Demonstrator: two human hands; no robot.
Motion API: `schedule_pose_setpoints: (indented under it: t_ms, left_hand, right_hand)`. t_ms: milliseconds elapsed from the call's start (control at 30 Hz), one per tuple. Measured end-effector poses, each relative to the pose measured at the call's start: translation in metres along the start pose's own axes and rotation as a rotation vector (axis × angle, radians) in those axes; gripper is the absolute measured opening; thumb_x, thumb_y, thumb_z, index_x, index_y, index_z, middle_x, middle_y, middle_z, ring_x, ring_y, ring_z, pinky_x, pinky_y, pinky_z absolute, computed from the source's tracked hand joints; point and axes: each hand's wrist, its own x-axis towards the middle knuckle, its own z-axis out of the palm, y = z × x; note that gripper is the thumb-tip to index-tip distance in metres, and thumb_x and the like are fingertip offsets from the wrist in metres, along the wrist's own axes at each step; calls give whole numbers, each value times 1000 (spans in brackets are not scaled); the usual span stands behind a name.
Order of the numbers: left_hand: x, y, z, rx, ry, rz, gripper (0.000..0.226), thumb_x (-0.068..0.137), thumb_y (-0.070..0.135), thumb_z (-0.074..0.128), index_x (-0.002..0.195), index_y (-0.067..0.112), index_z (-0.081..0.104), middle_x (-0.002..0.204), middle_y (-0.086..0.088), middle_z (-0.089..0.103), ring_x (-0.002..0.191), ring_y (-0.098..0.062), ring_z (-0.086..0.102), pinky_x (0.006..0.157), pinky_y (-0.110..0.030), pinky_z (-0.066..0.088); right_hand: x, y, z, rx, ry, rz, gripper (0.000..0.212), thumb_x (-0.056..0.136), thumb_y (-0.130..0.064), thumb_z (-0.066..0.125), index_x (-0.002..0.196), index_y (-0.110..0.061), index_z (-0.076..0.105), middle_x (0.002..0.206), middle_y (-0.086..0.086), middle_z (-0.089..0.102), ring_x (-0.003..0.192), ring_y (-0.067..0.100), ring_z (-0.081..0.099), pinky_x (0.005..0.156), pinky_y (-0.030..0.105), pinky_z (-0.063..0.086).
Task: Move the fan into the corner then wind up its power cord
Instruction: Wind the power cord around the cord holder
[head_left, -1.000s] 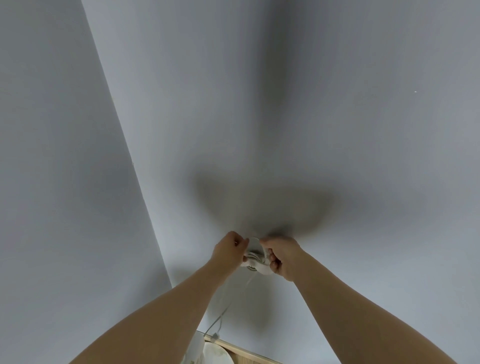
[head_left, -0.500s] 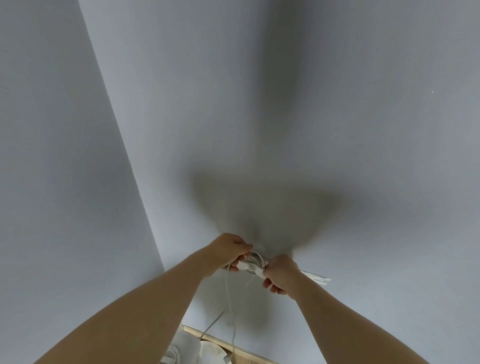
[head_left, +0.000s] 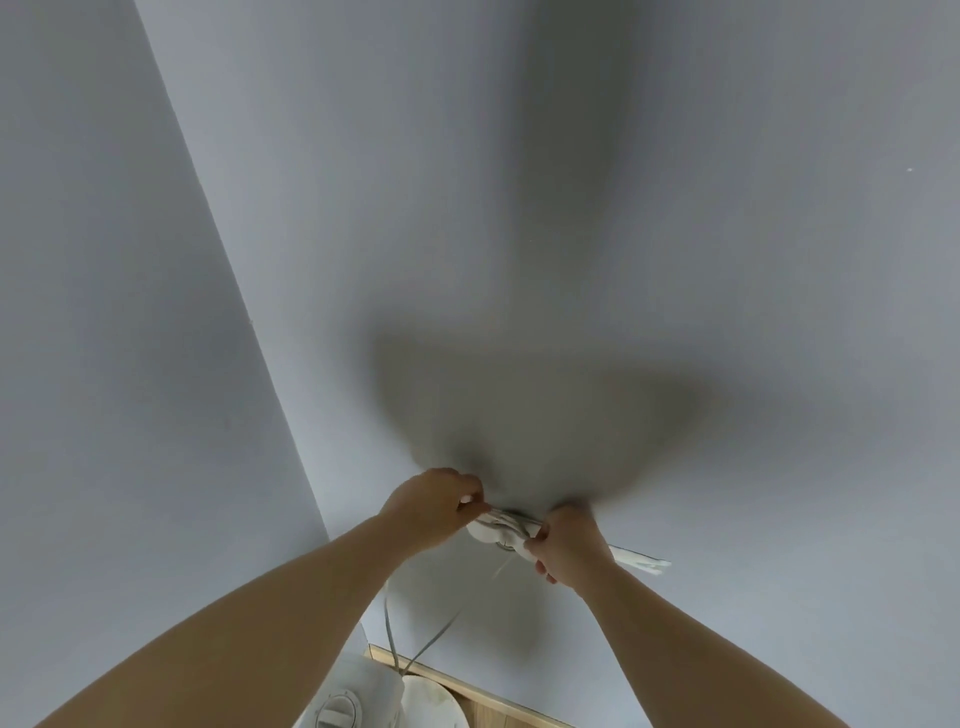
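Mostly, the view is taking in bare pale wall, with the corner seam (head_left: 234, 291) running down the left side. Right of it, the left hand (head_left: 431, 506) is pinching one end of the coiled power cord (head_left: 501, 527) with curled fingers, though its fingertips are tucking out of sight behind the knuckles. Below, the fan (head_left: 358, 696) is sitting at the foot of that corner. Only its white top and a round dial are showing, the left forearm and the bottom edge are cutting off the rest, and the marks on the dial are blurring too much to read. Two loose cord strands are hanging from the coil down toward it, beside a wooden strip (head_left: 467, 686). The right hand (head_left: 569, 545) is gripping the coil's other end. A white strip (head_left: 641, 560) is poking out past the hand, too blurred to identify.
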Motion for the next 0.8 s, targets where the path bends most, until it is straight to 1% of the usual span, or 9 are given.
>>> schedule_pose_setpoints:
  t_ms: [67, 167, 233, 333, 400, 533, 600, 700, 800]
  left_hand:
    - [-2, -3, -2, 56, -3, 76, 30, 98, 35, 43, 112, 21, 66, 107, -2, 63, 95, -18, 60, 73, -23, 41]
    - [2, -4, -4, 113, 54, 111, 29, 98, 35, 43, 110, 21, 66, 110, 3, 63, 102, -18, 61, 76, -26, 45]
    - [5, -3, -2, 111, 109, 87, 29, 97, 35, 45, 109, 19, 66, 112, 3, 63, 103, -19, 61, 79, -28, 47]
    - [3, -1, 9, 114, 178, 39, 31, 98, 33, 42, 108, 15, 65, 113, 1, 64, 100, -22, 62, 79, -29, 50]
    - [0, -3, 17, 158, 207, 28, 32, 99, 32, 39, 108, 15, 64, 113, 0, 64, 99, -23, 63, 77, -29, 50]
    - [-5, -8, 27, 160, 167, -77, 32, 100, 34, 38, 108, 17, 65, 105, -2, 67, 96, -24, 64, 75, -29, 50]
    - [-2, -7, 29, 92, 141, -173, 33, 99, 35, 41, 101, 14, 65, 102, -4, 68, 94, -26, 65, 70, -29, 47]
    - [5, -7, 35, -113, 117, -313, 31, 96, 32, 47, 93, 8, 68, 102, -10, 68, 95, -30, 65, 67, -28, 44]
    - [6, -7, 42, -303, 63, -479, 30, 95, 31, 51, 103, 10, 71, 108, -11, 70, 103, -29, 65, 82, -32, 53]
  right_hand:
    - [-3, 0, 1, -72, 5, -17, 28, 83, -34, 64, 96, -10, 59, 106, 13, 67, 95, 29, 68, 88, 42, 56]
    - [-5, 1, -2, -202, 21, -47, 33, 88, -35, 59, 108, -9, 61, 111, 10, 67, 105, 27, 65, 89, 38, 55]
    - [-5, 2, -3, -208, 23, -50, 31, 89, -33, 57, 108, -9, 61, 111, 10, 67, 106, 27, 65, 88, 36, 55]
    - [-8, 2, -4, -192, 25, -64, 16, 89, -31, 56, 92, -16, 56, 109, 10, 67, 104, 26, 66, 88, 35, 55]
    - [-9, 4, -4, -188, 30, -70, 15, 89, -32, 57, 86, -18, 50, 107, 9, 69, 101, 26, 67, 86, 35, 55]
    - [-10, 6, -4, -179, 30, -76, 20, 88, -34, 57, 92, -15, 58, 105, 9, 69, 101, 26, 67, 86, 36, 55]
    - [-10, 6, -2, -174, 30, -81, 19, 88, -35, 58, 89, -16, 56, 105, 9, 69, 99, 26, 68, 85, 35, 55]
    - [-8, 7, -1, -162, 41, -73, 19, 89, -33, 57, 80, -17, 50, 104, 10, 70, 97, 28, 68, 83, 36, 55]
    - [-7, 7, 0, -144, 43, -73, 30, 90, -31, 56, 65, -23, 42, 101, 10, 71, 96, 27, 68, 79, 32, 53]
